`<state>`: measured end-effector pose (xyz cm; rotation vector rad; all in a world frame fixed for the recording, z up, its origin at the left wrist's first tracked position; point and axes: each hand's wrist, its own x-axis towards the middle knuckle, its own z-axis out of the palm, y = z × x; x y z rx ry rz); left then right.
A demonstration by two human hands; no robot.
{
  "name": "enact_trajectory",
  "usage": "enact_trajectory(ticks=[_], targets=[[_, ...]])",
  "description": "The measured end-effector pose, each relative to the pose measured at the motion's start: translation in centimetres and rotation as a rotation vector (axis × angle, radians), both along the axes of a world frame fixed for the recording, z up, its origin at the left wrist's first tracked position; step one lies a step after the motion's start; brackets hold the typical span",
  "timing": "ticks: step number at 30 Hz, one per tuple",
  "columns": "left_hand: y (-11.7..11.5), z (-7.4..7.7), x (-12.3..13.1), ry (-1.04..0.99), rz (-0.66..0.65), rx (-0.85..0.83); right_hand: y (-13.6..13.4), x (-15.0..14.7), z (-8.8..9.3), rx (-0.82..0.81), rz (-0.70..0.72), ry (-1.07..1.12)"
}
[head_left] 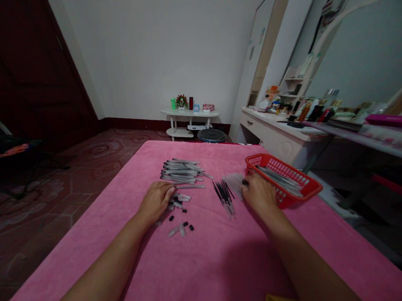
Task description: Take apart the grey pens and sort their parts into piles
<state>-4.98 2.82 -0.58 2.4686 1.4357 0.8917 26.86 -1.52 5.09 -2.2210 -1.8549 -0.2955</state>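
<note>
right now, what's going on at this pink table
A person has both hands on a pink table. The left hand rests on a scatter of small pen caps, next to a pile of pen barrels. The right hand lies beside a red basket with more barrels in it. A bunch of black refills lies between the hands.

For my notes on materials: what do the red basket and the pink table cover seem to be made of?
The red basket: likely moulded plastic, slightly glossy, with slotted walls. The pink table cover: probably soft cloth, matte and fuzzy, no shine.
</note>
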Motion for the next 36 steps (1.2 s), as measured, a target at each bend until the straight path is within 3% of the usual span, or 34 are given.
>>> enact_trajectory(ticks=[8,12,17,22,31,36], targets=[[-0.6,0.4,0.6,0.126,-0.002,0.015,-0.4,-3.5,-1.3,-0.012,0.259,0.11],[-0.7,0.2,1.0,0.096,0.016,-0.01,-0.8,-4.7,-1.8,-0.049,0.347,0.16],[-0.5,-0.2,1.0,-0.037,0.043,-0.074,-1.2,-5.2,-1.9,-0.078,0.373,0.188],[-0.3,0.0,0.8,-0.144,0.031,0.034,-1.2,-5.4,-2.2,-0.024,0.385,0.279],[-1.7,1.3,2.0,-0.121,-0.116,0.227,-1.3,-6.7,-3.0,-0.105,0.509,0.577],[-3.2,2.2,3.2,0.116,-0.226,0.337,-1.5,-7.8,-3.4,-0.3,0.516,1.065]])
